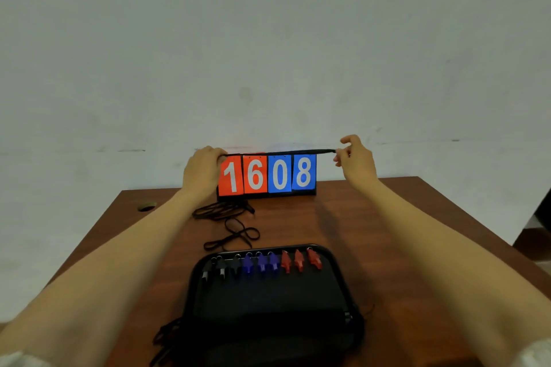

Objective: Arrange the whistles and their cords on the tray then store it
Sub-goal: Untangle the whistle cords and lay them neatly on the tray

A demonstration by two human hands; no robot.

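Both arms are out over the brown bench (372, 232), and a black cord (280, 153) is stretched taut between them, right across the top edge of the scoreboard (267, 176). The left hand (202, 170) has its fingers curled around one end; the right hand (354, 158) pinches the other end between thumb and fingertips, the remaining fingers bent. The scoreboard stands at the far edge and reads 1 and 6 on orange-red cards, 0 and 8 on blue.

Nearer in sits the black tray (337, 286), with nine whistles (262, 264) lined along its far rim: three black, three blue, three red. Loose cords (229, 226) lie tangled on the bench between scoreboard and tray, and more black cords (167, 337) spill off the tray's near left corner.
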